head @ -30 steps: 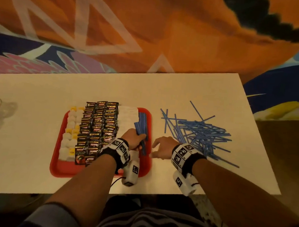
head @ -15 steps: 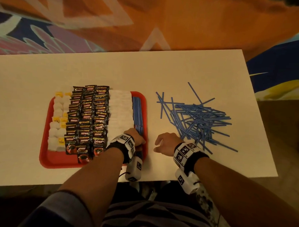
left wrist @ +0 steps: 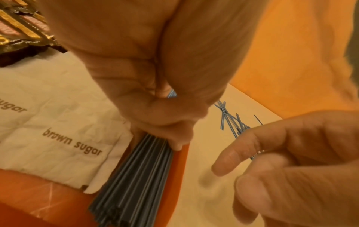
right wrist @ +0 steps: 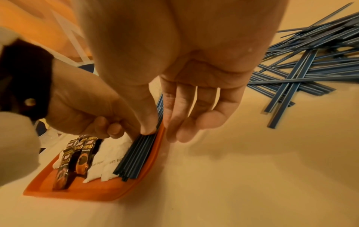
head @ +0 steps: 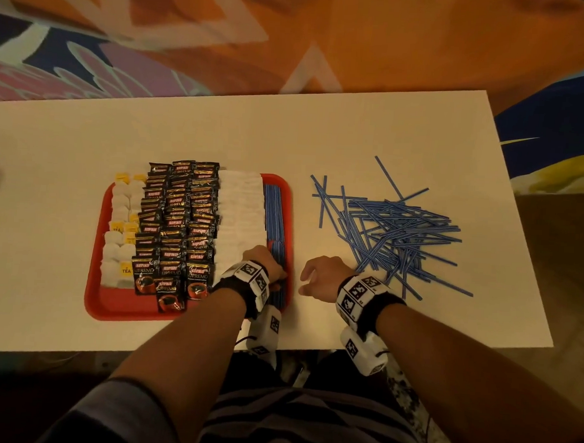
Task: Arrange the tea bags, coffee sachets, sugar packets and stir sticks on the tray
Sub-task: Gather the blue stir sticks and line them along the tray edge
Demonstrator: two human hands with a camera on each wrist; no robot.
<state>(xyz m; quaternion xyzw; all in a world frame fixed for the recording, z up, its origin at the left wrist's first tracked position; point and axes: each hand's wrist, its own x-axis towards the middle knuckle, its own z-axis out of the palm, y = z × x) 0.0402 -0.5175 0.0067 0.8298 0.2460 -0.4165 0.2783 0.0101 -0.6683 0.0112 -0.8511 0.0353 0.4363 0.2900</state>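
A red tray (head: 113, 305) holds white tea bags (head: 119, 247) at its left, then dark coffee sachets (head: 176, 223), then white sugar packets (head: 241, 212). A row of blue stir sticks (head: 273, 214) lies along its right rim. My left hand (head: 270, 264) is curled on the near part of that row, thumb and fingers pinching the stir-stick bundle (left wrist: 136, 176) beside a brown sugar packet (left wrist: 68, 142). My right hand (head: 315, 279) hovers just right of the tray rim (right wrist: 155, 147) with relaxed fingers (right wrist: 180, 122) and holds nothing.
A loose, crossed pile of blue stir sticks (head: 394, 232) lies on the white table (head: 355, 130) right of the tray, just beyond my right hand. The table's near edge (head: 77, 349) runs close under both wrists. A patterned orange floor lies beyond.
The sticks that my left hand held at an angle now lie straight along the tray's right rim. The left hand has slid toward the near end. The right hand stayed beside the tray.
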